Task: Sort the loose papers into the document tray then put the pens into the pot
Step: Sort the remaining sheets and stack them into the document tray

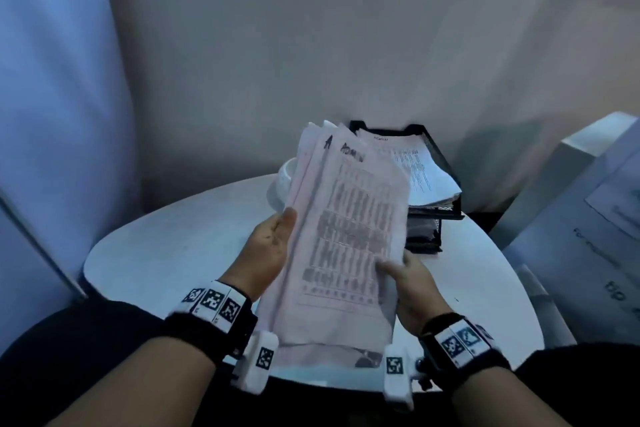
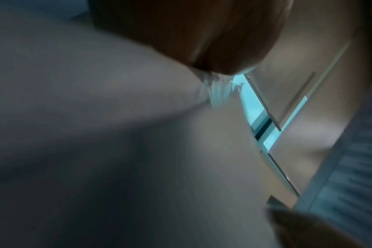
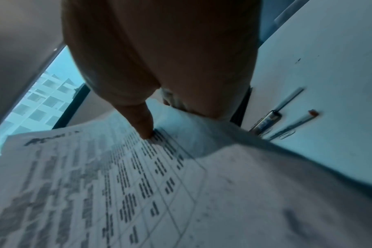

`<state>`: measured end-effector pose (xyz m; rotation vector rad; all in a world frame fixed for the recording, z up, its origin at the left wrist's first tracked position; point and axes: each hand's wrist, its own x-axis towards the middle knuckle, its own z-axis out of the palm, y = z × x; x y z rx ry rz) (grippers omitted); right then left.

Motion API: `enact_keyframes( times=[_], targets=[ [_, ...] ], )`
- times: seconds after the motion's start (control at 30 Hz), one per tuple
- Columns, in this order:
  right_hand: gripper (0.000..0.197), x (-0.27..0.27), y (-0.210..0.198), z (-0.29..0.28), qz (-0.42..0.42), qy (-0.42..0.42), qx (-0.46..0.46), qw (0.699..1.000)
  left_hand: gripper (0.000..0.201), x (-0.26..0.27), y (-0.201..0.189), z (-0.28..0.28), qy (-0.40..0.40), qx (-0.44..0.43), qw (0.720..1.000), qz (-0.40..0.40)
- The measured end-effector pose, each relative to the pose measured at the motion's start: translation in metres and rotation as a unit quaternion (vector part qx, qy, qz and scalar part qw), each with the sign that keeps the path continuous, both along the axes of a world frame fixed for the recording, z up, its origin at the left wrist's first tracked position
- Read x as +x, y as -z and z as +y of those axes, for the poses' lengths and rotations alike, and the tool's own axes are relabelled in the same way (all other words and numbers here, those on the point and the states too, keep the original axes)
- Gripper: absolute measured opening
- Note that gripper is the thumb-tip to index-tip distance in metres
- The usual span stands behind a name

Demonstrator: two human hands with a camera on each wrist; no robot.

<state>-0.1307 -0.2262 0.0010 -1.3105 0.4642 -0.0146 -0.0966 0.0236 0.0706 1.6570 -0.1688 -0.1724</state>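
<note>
A stack of printed papers (image 1: 346, 236) is held tilted above the round white table (image 1: 173, 243). My left hand (image 1: 285, 229) grips its left edge, thumb on the front and fingers hidden behind. My right hand (image 1: 391, 270) pinches the lower right corner, and the right wrist view shows its thumb (image 3: 142, 124) pressing on the top sheet (image 3: 117, 184). The black mesh document tray (image 1: 446, 184) stands at the back of the table with papers in it. A white pot (image 1: 282, 180) peeks out behind the stack. Two pens (image 3: 272, 115) lie on the table beside a paper clip (image 3: 287, 134). The left wrist view is blurred.
A beige partition wall (image 1: 311, 45) rises right behind the table. A white box with printed labels (image 1: 588, 218) stands at the right edge. A second, lower tray level (image 1: 424, 236) sits under the filled one. The left half of the tabletop shows bare surface.
</note>
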Motion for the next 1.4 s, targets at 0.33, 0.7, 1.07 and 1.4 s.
enact_keyframes(
  times=[0.33,0.7,1.07,1.4],
  targets=[
    [0.019,-0.005,-0.04,0.041,-0.149,0.044,-0.094,0.983,0.026,0.006,0.003,0.01,-0.099,0.039,0.993,-0.046],
    [0.02,-0.011,-0.014,0.053,-0.123,0.055,-0.079,0.988,0.027,0.012,0.019,0.044,-0.009,0.09,0.994,0.057],
    [0.027,-0.018,0.023,0.048,0.008,-0.097,-0.123,0.988,0.021,0.021,0.051,0.049,0.097,0.412,0.905,0.05],
    [0.02,-0.014,0.048,0.013,0.11,0.003,0.013,0.994,0.012,0.028,0.04,0.029,-0.047,0.155,0.982,0.093]
  ],
)
